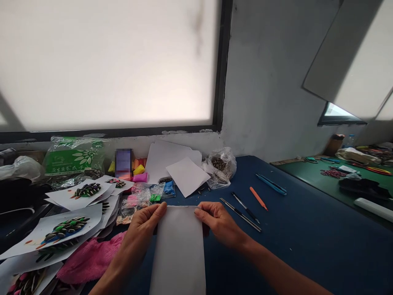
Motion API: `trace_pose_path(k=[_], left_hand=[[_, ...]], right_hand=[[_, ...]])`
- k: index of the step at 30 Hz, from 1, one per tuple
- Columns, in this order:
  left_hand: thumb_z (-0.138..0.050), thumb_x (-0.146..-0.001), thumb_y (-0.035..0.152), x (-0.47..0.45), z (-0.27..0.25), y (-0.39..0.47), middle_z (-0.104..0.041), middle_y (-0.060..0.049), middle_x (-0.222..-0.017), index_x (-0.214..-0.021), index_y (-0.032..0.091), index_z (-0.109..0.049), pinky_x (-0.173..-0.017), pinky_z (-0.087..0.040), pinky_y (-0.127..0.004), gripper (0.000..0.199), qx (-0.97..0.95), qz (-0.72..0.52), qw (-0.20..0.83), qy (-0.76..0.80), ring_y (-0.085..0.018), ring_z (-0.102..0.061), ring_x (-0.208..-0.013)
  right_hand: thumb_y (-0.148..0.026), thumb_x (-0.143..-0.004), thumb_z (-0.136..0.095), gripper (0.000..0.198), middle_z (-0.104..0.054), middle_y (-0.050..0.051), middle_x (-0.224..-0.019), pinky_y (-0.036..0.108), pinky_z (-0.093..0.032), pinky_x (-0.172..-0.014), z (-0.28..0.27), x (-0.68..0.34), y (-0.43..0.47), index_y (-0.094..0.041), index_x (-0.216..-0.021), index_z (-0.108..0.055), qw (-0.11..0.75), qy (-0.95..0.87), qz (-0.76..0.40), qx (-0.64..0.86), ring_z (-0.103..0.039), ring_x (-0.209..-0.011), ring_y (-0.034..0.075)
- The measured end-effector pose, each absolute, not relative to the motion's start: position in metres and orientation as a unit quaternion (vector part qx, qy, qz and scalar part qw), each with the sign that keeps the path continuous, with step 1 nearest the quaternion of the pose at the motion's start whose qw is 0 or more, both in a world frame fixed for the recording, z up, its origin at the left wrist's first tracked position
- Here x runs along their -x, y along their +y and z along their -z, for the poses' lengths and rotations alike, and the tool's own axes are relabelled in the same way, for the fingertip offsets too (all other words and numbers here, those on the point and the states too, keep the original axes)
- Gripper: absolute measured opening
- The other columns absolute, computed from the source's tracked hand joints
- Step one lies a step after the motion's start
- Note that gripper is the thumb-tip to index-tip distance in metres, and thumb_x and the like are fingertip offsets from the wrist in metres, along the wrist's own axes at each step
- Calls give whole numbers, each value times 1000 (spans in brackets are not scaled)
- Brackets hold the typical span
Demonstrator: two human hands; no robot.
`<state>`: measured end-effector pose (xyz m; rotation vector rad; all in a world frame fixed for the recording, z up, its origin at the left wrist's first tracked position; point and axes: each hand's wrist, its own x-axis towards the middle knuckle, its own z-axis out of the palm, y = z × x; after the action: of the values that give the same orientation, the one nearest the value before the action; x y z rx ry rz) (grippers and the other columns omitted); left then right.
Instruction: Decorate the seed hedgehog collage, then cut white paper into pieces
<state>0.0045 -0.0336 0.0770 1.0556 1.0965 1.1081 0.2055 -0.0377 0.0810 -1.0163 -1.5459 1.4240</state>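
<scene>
A long strip of white paper, seemingly folded, stretches from my hands down past the lower edge of the view. Its far left corner is pinched in my left hand, thumb on top. My right hand pinches the far right corner in the same way. The fingers under the paper are mostly hidden. Just right of my right hand lie a thin metal rod-like tool and a dark pen on the blue table.
An orange pen and blue tweezers lie to the right. Sunflower-seed pictures on paper and a pink cloth are at the left. Behind are white sheets, a bag of seeds and clay packets.
</scene>
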Motion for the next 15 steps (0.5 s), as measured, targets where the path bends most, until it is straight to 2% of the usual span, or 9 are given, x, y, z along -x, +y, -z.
trace_pose_path(k=[4, 7, 9, 11, 13, 15], left_hand=[[-69, -67, 63, -4, -73, -34, -57, 2, -55, -68, 15, -65, -46, -38, -20, 48, -510, -443, 569, 468, -11, -48, -48], [-70, -65, 64, -4, -74, -35, -61, -1, -61, -70, 15, -67, -55, -44, -24, 49, -530, -412, 582, 459, -14, -54, -56], [-70, -64, 64, -4, -75, -35, -60, -1, -61, -70, 15, -66, -56, -44, -25, 50, -535, -406, 584, 456, -14, -53, -57], [-70, -64, 65, -4, -74, -34, -57, 1, -58, -67, 15, -64, -54, -40, -24, 51, -544, -399, 582, 455, -13, -49, -54], [-69, -63, 66, -5, -73, -35, -51, 3, -55, -64, 15, -61, -51, -34, -22, 52, -557, -377, 585, 453, -11, -43, -51], [-67, -63, 68, -7, -72, -36, -46, 4, -54, -61, 16, -58, -49, -28, -21, 53, -575, -347, 588, 451, -10, -37, -50]], right_hand=[[-55, -83, -56, 41, -47, -4, -57, 22, -38, -50, -76, -206, -38, -18, -67, -49, 405, -591, -560, 416, -46, -50, 9], [-55, -84, -55, 41, -44, -5, -58, 22, -38, -49, -73, -209, -37, -18, -67, -48, 422, -579, -546, 434, -42, -50, 9], [-53, -85, -53, 39, -45, -4, -60, 22, -38, -49, -74, -211, -37, -17, -69, -51, 419, -588, -524, 451, -43, -52, 9], [-49, -86, -53, 34, -53, -1, -68, 24, -42, -55, -78, -213, -37, -16, -80, -59, 423, -611, -473, 472, -50, -60, 12], [-43, -87, -55, 29, -62, 4, -85, 27, -46, -68, -85, -213, -38, -16, -92, -64, 441, -644, -399, 482, -57, -76, 16], [-38, -88, -56, 25, -65, 6, -96, 28, -46, -77, -90, -211, -39, -17, -93, -68, 439, -685, -347, 466, -59, -89, 18]])
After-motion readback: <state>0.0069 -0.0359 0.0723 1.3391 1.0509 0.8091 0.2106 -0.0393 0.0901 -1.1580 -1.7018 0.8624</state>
